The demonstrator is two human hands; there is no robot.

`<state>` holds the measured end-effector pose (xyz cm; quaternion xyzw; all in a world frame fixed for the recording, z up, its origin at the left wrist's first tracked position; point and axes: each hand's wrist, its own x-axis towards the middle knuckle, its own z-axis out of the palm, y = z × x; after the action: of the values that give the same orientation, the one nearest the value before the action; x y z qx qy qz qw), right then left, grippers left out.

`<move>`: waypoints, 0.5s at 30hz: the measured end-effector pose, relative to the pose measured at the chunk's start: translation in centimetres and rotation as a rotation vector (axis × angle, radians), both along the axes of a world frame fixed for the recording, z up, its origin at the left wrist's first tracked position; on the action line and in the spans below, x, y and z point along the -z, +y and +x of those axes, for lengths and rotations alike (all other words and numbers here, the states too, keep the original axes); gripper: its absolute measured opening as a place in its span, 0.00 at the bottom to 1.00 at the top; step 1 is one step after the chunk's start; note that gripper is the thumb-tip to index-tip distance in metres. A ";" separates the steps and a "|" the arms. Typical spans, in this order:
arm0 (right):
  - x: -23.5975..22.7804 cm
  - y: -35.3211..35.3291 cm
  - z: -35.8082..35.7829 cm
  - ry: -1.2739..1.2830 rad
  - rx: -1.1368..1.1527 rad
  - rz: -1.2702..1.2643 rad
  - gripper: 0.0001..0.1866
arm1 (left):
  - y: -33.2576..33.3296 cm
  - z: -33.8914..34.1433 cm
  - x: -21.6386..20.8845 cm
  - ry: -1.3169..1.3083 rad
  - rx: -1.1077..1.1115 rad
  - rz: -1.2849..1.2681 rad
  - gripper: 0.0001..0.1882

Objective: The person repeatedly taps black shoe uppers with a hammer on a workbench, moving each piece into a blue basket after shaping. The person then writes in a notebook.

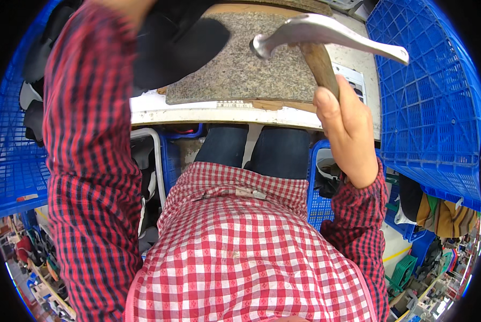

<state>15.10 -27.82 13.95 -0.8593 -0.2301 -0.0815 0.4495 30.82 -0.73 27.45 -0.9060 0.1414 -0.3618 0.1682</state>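
My right hand (pixel 350 129) is closed around the wooden handle of a hammer (pixel 326 33). Its metal head is raised above the bench, with the round face to the left and the long curved end to the right. At the upper left, my left hand (pixel 126 5) shows only near the wrist, and its fingers are hidden. Right beside it is a black, blurred piece (pixel 184 51) with a rounded edge; whether the hand grips it cannot be made out. Below the hammer lies a speckled grey-brown slab (pixel 251 67) on the white bench.
A tall blue plastic crate (pixel 428 102) stands against the bench's right side. Another blue crate (pixel 12 145) with black pieces is at the left. A ruler strip (pixel 197 115) runs along the bench's front edge. More blue bins sit below, beside my legs.
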 end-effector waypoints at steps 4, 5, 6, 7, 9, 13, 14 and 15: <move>3.5 2.8 3.2 -0.124 0.067 -0.199 0.17 | -4.3 2.0 6.8 0.625 0.167 0.012 0.14; 5.3 3.2 4.1 -0.084 0.084 -0.264 0.17 | -3.5 2.3 8.9 0.841 0.245 -0.041 0.15; 7.2 3.6 5.0 -0.095 0.087 -0.310 0.17 | -2.5 2.8 10.7 1.033 0.272 -0.129 0.16; 9.0 3.5 5.5 -0.103 0.090 -0.356 0.18 | -1.0 2.8 12.3 1.227 0.298 -0.220 0.18; 12.0 3.0 5.6 -0.029 0.097 -0.389 0.18 | 2.2 0.8 16.0 0.947 0.684 -0.394 0.41; 14.5 2.4 5.2 0.034 0.107 -0.406 0.18 | 5.7 -3.3 19.5 0.526 0.430 -0.291 0.48; 14.6 2.4 5.1 0.058 0.094 -0.406 0.18 | 5.6 -3.5 19.5 0.398 0.358 -0.181 0.45; 14.5 2.5 4.9 0.055 0.101 -0.403 0.18 | 4.8 -3.8 19.7 0.269 0.284 -0.070 0.41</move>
<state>20.01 -25.34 -0.58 -0.9442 -0.1859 -0.0330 0.2698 27.04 4.04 7.76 -0.9224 0.2763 -0.2622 0.0635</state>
